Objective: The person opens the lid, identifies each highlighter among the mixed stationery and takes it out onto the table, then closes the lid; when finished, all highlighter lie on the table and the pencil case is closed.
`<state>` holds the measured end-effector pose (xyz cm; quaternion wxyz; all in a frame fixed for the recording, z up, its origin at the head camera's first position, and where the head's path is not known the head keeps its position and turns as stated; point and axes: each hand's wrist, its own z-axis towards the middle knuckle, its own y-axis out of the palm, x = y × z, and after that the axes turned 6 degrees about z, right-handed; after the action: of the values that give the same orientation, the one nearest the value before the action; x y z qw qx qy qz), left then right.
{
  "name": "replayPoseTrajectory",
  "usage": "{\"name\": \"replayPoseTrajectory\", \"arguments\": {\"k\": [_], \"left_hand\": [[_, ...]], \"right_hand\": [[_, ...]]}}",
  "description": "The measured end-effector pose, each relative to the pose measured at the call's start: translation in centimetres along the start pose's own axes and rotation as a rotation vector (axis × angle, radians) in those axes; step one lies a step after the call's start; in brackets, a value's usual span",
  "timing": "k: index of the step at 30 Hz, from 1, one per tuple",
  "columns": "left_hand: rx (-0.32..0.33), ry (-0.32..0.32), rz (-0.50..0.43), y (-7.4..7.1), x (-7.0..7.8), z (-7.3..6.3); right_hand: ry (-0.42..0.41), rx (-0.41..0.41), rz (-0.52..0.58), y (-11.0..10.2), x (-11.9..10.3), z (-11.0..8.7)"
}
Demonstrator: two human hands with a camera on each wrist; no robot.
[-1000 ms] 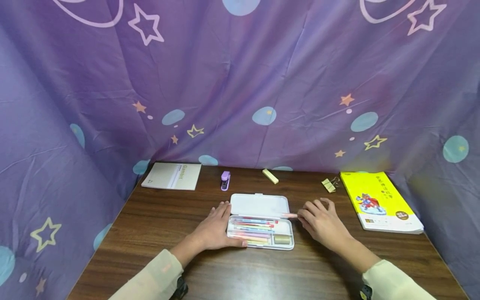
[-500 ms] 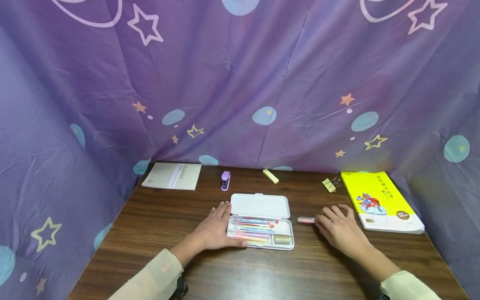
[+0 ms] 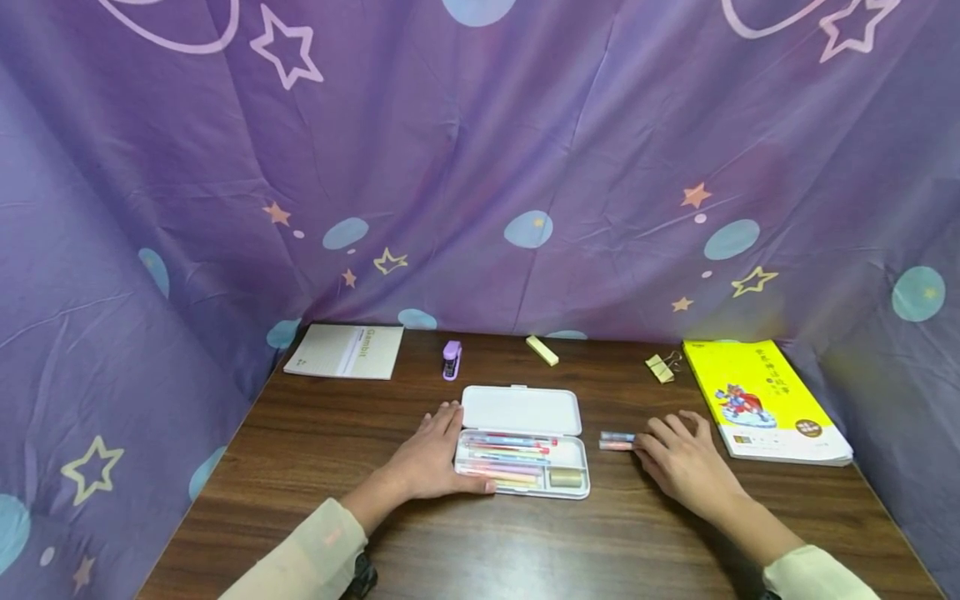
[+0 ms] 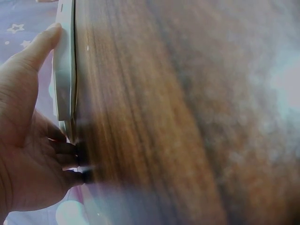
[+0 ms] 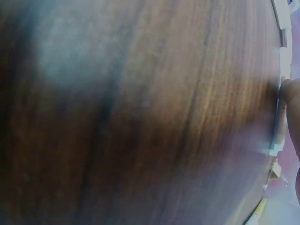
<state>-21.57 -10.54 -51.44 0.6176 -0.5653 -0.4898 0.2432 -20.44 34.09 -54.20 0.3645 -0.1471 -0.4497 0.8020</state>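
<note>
An open white pencil case [image 3: 521, 410] lies on the table, its lid folded back. Several coloured pens [image 3: 510, 451] fill its long compartment, and an olive-coloured block [image 3: 565, 477] sits in the small one. My left hand [image 3: 423, 458] holds the case's left end, thumb along the front edge and fingers beside the lid; the left wrist view shows the thumb on the case wall [image 4: 64, 70]. To the right, my right hand [image 3: 686, 458] pinches at a pair of slim pens, one blue-tipped [image 3: 617, 437] and one pink-tipped [image 3: 617, 446]. Its fingers hide their other ends.
Along the back stand a notebook [image 3: 347, 352], a purple stapler [image 3: 452, 360], a pale yellow bar [image 3: 542, 350] and a binder clip [image 3: 662, 368]. A yellow book [image 3: 765, 400] lies right of my right hand. Purple cloth hangs behind and at both sides.
My right hand has moved right, away from the case, carrying the pink-tipped pen. The blue-tipped pen now shows beside it. My left hand has stayed on the case.
</note>
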Motion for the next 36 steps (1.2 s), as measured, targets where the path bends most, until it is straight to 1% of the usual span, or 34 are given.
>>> {"name": "replayPoseTrajectory", "arguments": {"k": [8, 18, 30, 36], "left_hand": [[-0.002, -0.002, -0.003, 0.08, -0.08, 0.05], [0.002, 0.001, -0.001, 0.05, -0.05, 0.03], [0.003, 0.000, -0.009, -0.01, 0.00, -0.05], [0.001, 0.000, -0.006, -0.03, 0.04, -0.08]], "right_hand": [[0.013, -0.011, -0.007, -0.07, -0.06, -0.03], [-0.002, 0.036, -0.014, 0.13, -0.17, -0.01], [-0.011, 0.032, -0.018, 0.05, -0.20, 0.16], [0.000, 0.031, -0.025, 0.06, -0.39, 0.18]]}}
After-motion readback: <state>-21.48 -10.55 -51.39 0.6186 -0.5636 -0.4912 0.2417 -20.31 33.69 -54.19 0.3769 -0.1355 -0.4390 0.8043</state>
